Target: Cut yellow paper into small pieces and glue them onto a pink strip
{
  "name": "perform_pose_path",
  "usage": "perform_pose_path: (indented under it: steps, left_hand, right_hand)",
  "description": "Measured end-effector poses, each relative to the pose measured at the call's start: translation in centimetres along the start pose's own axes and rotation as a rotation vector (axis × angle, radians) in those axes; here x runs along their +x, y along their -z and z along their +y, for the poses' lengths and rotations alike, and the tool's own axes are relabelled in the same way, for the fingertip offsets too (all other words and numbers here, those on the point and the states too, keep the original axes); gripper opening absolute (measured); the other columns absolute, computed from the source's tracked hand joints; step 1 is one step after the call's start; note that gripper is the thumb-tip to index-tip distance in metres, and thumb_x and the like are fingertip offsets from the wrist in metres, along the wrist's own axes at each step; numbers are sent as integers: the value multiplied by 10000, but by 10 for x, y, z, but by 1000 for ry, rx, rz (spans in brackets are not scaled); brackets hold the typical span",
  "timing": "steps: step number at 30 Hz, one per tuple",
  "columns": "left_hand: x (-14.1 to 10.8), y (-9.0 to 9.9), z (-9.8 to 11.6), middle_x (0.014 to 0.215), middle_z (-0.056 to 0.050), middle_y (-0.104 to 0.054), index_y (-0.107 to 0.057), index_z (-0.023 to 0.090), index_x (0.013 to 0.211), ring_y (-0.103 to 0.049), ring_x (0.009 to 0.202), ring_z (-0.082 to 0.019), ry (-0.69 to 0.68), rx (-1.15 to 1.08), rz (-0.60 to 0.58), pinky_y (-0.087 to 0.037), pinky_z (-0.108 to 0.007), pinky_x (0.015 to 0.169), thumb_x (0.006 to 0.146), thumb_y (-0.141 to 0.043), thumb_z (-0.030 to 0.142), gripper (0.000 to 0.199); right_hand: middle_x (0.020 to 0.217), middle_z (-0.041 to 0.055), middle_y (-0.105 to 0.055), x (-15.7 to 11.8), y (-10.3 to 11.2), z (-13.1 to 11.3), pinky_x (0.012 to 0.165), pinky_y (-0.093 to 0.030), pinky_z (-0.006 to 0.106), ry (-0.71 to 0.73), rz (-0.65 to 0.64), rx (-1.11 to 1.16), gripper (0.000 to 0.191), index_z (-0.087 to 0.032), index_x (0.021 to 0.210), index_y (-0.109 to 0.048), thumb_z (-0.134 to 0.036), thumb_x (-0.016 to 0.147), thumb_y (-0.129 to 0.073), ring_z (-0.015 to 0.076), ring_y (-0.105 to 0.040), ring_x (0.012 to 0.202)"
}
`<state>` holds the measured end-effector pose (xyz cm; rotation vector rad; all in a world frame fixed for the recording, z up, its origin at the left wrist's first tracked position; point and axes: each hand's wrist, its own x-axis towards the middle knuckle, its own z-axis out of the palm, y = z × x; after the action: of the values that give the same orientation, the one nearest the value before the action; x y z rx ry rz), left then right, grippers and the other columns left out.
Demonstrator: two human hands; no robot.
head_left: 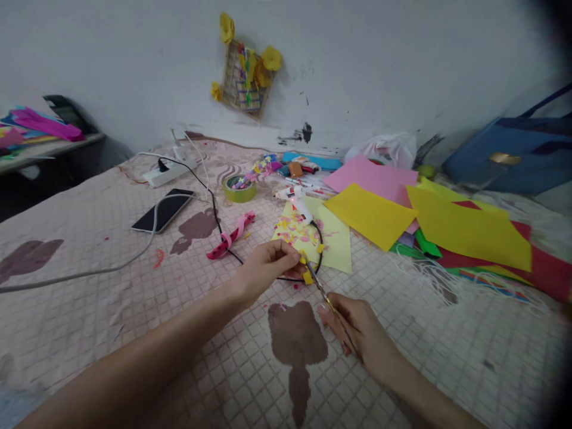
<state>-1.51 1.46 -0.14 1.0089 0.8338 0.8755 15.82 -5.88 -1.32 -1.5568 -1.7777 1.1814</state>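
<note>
My left hand (272, 262) is closed, its thumb and fingertips pinching a small piece of yellow paper (303, 256). In my right hand (357, 328) is a slim pair of metal scissors (329, 298), seen nearly edge-on, with its tip at the paper by my left fingertips. Another yellow scrap (308, 277) shows just below the blades. Beyond my hands, a pale yellow sheet (337, 238) carries many small pink and yellow paper bits (290, 229). A white glue gun (300, 205) lies at that sheet's far edge, its black cord looping close to my fingers.
To the left are a phone (164, 210), a power strip (170, 173), a tape roll (239, 189) and a pink spotted strip (230, 237). Coloured paper sheets (370, 214), white string (431, 277) and a blue bag (513, 149) lie to the right. Cords cross the patterned cloth.
</note>
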Motion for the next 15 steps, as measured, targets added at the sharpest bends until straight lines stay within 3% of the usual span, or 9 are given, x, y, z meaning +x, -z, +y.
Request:
perform_pose_path:
  steps: [15]
  left_hand:
    - [-6,-6,-1,703,-32,-642,-549,121,743,-616,675,-126,-12,-43,13,-484,-291,716,721,-667,284,202]
  right_hand:
    - [469,-57,-369,-3,-5,9,368,-280,193,-43,-28,149,471,-185,616,-456,-585,841,-353,84,-368,391]
